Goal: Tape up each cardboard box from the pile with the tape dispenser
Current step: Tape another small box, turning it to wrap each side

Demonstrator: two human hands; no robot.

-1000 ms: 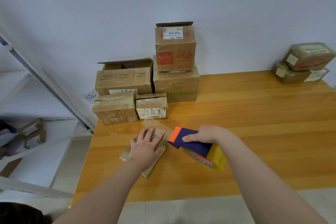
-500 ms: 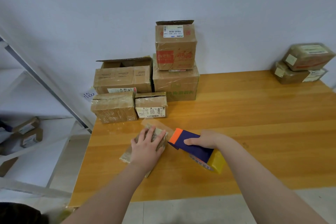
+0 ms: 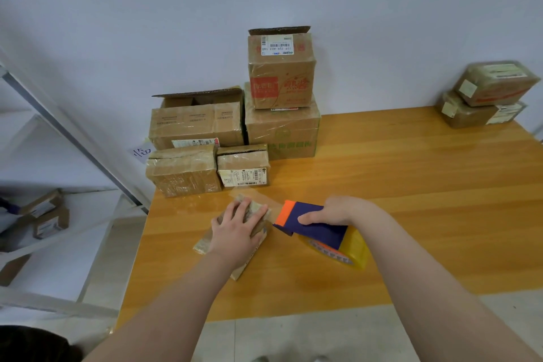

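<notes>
A small flat cardboard box (image 3: 255, 256) lies on the wooden table (image 3: 411, 214) near its left front. My left hand (image 3: 238, 229) presses flat on top of it with straight fingers. My right hand (image 3: 338, 210) grips a tape dispenser (image 3: 317, 229) with a dark blue body, orange front and a yellowish tape roll, its front end touching the box's right edge. A strip of clear tape (image 3: 264, 198) runs from the dispenser over the box's far end. The pile of cardboard boxes (image 3: 235, 132) stands behind, against the wall.
Two taped parcels (image 3: 484, 97) are stacked at the table's far right corner. A white metal shelf (image 3: 58, 214) with small boxes stands left of the table. The table's front edge lies just below my forearms.
The tape dispenser has shifted slightly right and toward me along the table. My left hand keeps pressing the small box in the same place.
</notes>
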